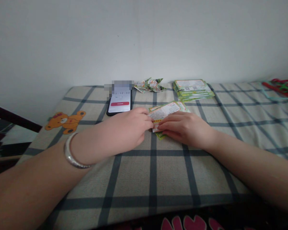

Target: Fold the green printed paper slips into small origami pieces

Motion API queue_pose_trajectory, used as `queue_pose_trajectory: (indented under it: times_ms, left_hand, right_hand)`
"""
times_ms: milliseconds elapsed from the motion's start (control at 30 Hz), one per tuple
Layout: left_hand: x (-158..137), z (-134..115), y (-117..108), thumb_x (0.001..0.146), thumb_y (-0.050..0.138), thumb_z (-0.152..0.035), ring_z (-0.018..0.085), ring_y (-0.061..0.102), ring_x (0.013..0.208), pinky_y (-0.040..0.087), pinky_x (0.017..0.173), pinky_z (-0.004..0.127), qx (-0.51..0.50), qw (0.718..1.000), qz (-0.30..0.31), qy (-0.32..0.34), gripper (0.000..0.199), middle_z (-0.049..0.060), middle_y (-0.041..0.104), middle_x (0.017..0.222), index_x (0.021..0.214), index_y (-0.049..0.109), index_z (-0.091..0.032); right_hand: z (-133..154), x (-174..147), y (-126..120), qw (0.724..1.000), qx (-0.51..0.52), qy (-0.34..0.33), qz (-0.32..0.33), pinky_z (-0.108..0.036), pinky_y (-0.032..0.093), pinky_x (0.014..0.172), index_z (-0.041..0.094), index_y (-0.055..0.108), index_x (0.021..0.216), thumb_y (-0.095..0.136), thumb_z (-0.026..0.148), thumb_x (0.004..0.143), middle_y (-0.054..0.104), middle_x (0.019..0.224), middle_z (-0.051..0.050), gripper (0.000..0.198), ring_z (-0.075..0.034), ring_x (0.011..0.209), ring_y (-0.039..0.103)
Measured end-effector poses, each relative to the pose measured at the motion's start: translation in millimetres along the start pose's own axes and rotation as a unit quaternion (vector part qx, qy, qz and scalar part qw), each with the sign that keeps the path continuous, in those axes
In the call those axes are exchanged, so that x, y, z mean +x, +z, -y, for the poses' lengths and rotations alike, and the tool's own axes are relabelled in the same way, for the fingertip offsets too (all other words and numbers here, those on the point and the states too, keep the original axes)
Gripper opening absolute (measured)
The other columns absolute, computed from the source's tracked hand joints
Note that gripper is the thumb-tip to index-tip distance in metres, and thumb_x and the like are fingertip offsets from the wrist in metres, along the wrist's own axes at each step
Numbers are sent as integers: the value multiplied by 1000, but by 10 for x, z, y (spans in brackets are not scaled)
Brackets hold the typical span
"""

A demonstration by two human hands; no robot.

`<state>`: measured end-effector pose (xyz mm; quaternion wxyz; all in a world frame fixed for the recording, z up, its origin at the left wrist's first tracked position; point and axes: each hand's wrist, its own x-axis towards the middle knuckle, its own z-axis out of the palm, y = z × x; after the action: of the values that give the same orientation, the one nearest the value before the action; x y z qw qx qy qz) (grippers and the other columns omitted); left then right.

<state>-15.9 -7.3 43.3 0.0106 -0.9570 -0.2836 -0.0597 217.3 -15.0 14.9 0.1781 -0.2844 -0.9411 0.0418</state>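
Observation:
A printed leaflet (pixel 164 111) with green borders, orange trim and small text lies on the checked cloth in the middle, with more green-edged paper showing at its far and near edges. My left hand (pixel 132 127), a silver bangle at its wrist, has its curled fingers closed at the leaflet's left edge. From the other side, my right hand (pixel 186 127) presses its bunched fingers onto the leaflet's front part. The fingertips of both hands nearly meet there. My right hand covers the leaflet's right front area, and my left thumb is partly hidden.
Behind the hands lie a stack of similar leaflets (pixel 193 88) and several folded paper pieces (pixel 150 85). A phone (pixel 120 102) showing a timer is beyond my left hand. A bear picture (pixel 66 121) is at left. Red and green items (pixel 282 89) sit far right, near the wall.

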Motion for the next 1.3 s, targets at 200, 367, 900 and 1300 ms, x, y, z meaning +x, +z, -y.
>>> queue_pose_trajectory:
  times_ms: [200,367,900,1300]
  left_hand:
    - [4,-38,-161,78,51,-9,22,59,107,47,91,33,-30,994,101,1,34,5,68,108,105,68,-21]
    - [6,-50,-140,79,49,-7,22,59,108,46,95,34,-23,994,104,19,38,5,69,111,107,69,-22]
    - [-56,7,-141,81,51,-14,20,64,91,49,78,31,0,994,109,-4,39,3,69,107,109,72,-30]
    - [-16,-9,-109,84,50,-13,22,63,102,50,89,35,-10,996,86,17,35,3,69,112,106,73,-27]
  right_hand:
    - [7,-12,-10,1000,-9,2,10,-34,51,92,24,72,113,51,25,96,70,119,-3,26,-20,105,65]
    - [16,-10,-1,1000,-27,-1,14,-36,51,90,25,72,114,52,24,96,70,117,-4,27,-22,105,63]
    - [14,-26,7,999,-48,-5,20,-36,52,83,24,71,113,48,26,97,69,114,-8,29,-22,100,63]
    - [-10,-33,23,1000,-18,-17,12,-36,52,89,24,71,114,51,21,95,70,116,-3,27,-21,106,63]
